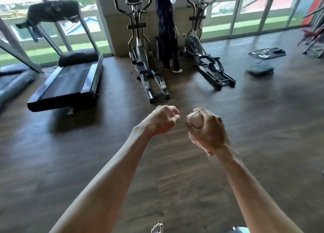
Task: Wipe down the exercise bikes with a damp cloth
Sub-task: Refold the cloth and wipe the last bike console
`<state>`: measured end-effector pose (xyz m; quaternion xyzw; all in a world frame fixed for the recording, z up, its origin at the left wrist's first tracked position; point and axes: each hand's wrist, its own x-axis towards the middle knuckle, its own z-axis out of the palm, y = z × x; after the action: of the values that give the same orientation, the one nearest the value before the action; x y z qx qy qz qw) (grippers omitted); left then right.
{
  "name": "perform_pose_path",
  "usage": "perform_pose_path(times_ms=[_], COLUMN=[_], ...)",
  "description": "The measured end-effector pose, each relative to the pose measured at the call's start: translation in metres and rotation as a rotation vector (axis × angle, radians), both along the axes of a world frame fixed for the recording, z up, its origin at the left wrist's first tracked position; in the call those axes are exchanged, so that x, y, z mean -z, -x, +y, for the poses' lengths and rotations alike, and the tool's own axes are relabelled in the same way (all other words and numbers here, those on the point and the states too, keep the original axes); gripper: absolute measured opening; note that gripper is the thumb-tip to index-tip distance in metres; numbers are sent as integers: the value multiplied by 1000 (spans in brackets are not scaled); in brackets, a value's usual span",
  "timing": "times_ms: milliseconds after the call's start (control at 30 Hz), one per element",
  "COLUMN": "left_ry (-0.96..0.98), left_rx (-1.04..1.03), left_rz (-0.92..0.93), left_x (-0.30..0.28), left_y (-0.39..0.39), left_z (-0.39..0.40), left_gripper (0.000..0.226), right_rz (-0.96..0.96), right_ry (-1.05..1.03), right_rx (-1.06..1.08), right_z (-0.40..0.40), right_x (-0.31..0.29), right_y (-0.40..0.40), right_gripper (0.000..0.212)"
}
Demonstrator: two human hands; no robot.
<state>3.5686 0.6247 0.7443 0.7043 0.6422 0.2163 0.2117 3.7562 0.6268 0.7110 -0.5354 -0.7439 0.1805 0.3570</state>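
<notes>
Above the wooden floor (192,189), the right hand (208,132) clenches a balled pale cloth (195,121). It looks soft, light and easy to squeeze, so any part can be held. Beside it, not touching, the left hand (163,120) holds nothing, fingers loosely curled. Both forearms reach forward toward two exercise bikes (145,57), well apart from the hands.
</notes>
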Motion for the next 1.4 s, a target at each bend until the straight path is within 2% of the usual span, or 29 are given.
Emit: perform_pose_path(times_ms=[167,333,567,767,900,1100,1200,1333,1400], left_ry=[-17,-36,-62,-72,-98,-31,-18,-32,-53], left_rx=[171,360,638,898,1105,1421,1587,1852,1995], left_rz=[29,37,14,37,11,-35,22,38,27], left_x=[-10,-14,3,-5,-15,-14,-13,-19,-24], left_y=[-9,-72,-239,-410,-531,-723,-812,-919,-960], left_z=[124,240,389,462,485,487,469,418,378], left_gripper=[21,23,26,24,20,15,26,30,32], right_rz=[17,19,-29,20,26,28,9,51,43], right_ry=[12,33,-15,4,-6,-19,-18,-51,-67], right_rx=[189,397,637,862,1036,1379,1582,1851,1990], right_z=[88,167,270,302,306,289,267,228,200], right_x=[-7,-11,4,-5,-17,-21,-18,-22,-24], right_y=[-11,-63,-204,-345,-435,-565,-620,-672,-692], right_gripper=[39,40,48,51,47,46,44,56,51])
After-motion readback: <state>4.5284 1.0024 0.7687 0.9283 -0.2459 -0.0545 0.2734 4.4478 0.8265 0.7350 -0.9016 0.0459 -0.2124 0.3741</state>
